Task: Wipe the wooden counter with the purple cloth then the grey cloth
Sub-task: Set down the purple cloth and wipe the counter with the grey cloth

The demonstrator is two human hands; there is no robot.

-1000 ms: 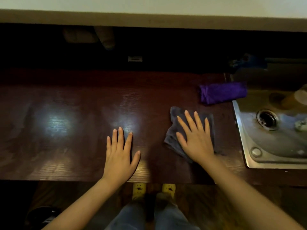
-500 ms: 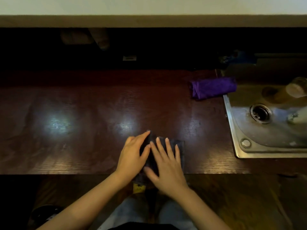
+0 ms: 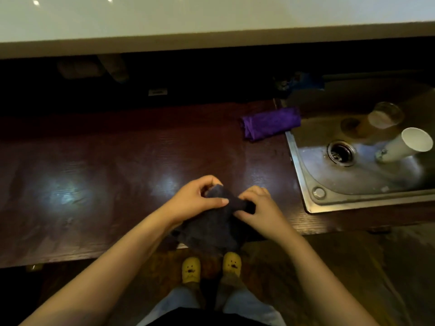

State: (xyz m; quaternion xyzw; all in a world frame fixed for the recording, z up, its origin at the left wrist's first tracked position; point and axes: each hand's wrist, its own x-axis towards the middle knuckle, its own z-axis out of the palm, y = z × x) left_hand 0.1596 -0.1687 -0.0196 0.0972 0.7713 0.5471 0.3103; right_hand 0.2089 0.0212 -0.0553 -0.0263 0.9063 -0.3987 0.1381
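Pinching the grey cloth (image 3: 211, 222) at its top edge, left hand (image 3: 193, 201) and right hand (image 3: 256, 205) hold it between them at the counter's (image 3: 94, 184) near edge — body drooping toward the person. Purple cloth (image 3: 270, 123) lies well apart, up-right beside the sink (image 3: 303, 184).

A: Is any writing being shown that can be read?

B: None is being made out. A small pale plate (image 3: 158, 92) is being seen on the dark wall behind the bench (image 3: 117, 161), but whatever is printed on it is being lost to blur.

A: Are any words being carried by the yellow slippers (image 3: 191, 269)?

B: Only little drawn faces are being shown there; no letters or numbers are being displayed. The white paper cup (image 3: 407, 144) in the sink (image 3: 306, 198) is likewise being seen without any legible mark.
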